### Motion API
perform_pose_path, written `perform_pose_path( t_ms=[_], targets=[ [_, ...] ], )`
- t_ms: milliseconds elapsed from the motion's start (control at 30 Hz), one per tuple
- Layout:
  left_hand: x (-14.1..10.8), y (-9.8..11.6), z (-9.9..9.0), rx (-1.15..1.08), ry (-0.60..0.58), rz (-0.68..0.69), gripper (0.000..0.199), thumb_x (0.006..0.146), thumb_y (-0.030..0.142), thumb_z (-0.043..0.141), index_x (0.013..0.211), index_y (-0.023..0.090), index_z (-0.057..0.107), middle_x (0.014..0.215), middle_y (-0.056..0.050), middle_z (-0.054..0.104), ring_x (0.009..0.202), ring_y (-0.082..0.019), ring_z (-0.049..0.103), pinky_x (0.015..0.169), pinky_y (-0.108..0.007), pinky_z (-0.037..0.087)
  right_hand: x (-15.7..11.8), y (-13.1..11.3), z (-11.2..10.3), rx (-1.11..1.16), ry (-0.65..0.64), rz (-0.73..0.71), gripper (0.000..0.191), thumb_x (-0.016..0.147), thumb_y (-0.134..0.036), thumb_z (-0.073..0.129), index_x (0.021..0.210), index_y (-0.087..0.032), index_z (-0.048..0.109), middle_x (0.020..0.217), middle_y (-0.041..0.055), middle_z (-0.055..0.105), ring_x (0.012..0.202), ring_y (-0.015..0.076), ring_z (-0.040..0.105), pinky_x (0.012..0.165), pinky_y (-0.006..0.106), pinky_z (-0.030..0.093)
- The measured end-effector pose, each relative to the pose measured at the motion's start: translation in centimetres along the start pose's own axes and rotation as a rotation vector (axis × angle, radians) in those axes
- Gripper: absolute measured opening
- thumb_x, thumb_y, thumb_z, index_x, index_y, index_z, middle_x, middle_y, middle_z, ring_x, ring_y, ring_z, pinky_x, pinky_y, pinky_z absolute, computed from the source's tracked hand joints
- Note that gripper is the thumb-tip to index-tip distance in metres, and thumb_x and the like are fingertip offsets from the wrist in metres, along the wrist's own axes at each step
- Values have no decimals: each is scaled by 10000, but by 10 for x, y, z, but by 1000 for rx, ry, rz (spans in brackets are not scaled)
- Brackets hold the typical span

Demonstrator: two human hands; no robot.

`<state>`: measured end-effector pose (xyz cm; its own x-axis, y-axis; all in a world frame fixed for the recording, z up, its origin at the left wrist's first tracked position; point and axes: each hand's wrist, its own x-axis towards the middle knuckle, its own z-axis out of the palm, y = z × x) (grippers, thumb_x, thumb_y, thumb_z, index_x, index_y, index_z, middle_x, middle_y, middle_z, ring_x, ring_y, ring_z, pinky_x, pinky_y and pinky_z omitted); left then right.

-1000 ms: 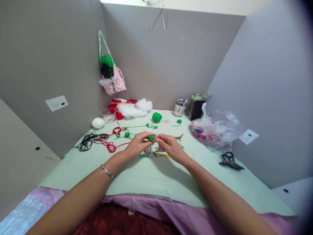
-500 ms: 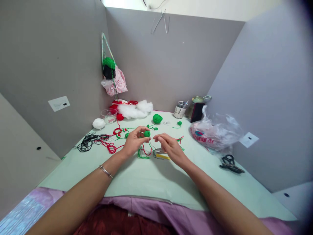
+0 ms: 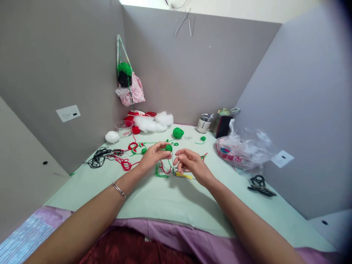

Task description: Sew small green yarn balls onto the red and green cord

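Between the thumb and fingers of my left hand (image 3: 154,156) is a small green yarn ball (image 3: 168,147), raised above the table. A green strand hangs from it toward the tabletop. My right hand (image 3: 192,163) is just to the right, its fingers curled and the thumb and forefinger close together. What they hold, if anything, is too small to make out. Below the hands lie a yellow-handled tool (image 3: 183,176), partly hidden by my right hand, and a loose bundle of green yarn (image 3: 161,172).
Tangled black yarn (image 3: 100,157) and red yarn (image 3: 125,164) lie to the left. Behind are white stuffing (image 3: 150,124), a clear tub (image 3: 123,129) and a larger green yarn ball (image 3: 178,132). A plastic bag (image 3: 243,148) and a black hair claw (image 3: 260,186) sit right. Grey partitions surround the table.
My right hand has turned, its fingers opening out slightly below the thumb. The green ball has rolled a little in my left fingers. The camera view has shifted slightly.
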<state>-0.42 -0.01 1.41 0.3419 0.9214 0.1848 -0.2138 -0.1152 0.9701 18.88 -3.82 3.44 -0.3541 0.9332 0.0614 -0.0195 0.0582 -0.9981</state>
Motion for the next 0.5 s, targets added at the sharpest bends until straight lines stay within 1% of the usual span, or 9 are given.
perform_pose_path(
  t_ms=[67,133,200,267,367,433,500],
  targets=[
    [-1,1,2,1,15,26,483,724,354,773,1144,186,604,1024,-47,656,804,-156,689,832,-346,553,0,0,2,-45,62,-43,252,839,-421,628,912,-193,550,747,10,666,536,114,587,513,240,444],
    [-2,2,3,14,33,49,460,722,357,774,1115,179,614,990,-43,664,784,-154,689,807,-335,553,0,1,2,-141,142,-112,230,830,-407,645,860,-185,591,697,3,641,549,115,568,527,242,447],
    [-2,2,4,43,41,76,428,715,355,782,1066,161,631,908,-39,684,762,-158,684,785,-323,546,0,2,0,-251,230,-199,199,812,-371,672,819,-173,654,709,11,626,606,116,550,561,241,446],
    [-3,3,5,70,44,106,412,709,358,788,1030,145,643,826,-37,698,741,-163,678,765,-316,538,0,2,-1,-295,273,-233,181,798,-348,685,804,-168,689,720,13,614,615,113,518,557,239,431],
    [-5,3,6,82,55,129,409,703,366,794,1008,135,649,755,-33,703,720,-163,671,747,-309,533,-1,0,0,-242,242,-185,190,797,-348,671,844,-166,694,652,-8,573,532,100,468,498,239,402],
    [-6,3,7,77,60,128,406,700,365,797,1001,135,653,753,-30,706,710,-157,669,739,-301,532,-1,0,2,-202,204,-161,211,797,-351,661,901,-168,682,650,-14,572,529,105,492,508,243,425],
    [-6,3,7,68,55,126,403,699,360,800,1001,137,656,762,-28,708,708,-151,669,731,-292,530,-2,1,5,-190,169,-157,224,805,-350,650,943,-175,666,684,-8,590,568,116,534,545,249,458]
  ],
)
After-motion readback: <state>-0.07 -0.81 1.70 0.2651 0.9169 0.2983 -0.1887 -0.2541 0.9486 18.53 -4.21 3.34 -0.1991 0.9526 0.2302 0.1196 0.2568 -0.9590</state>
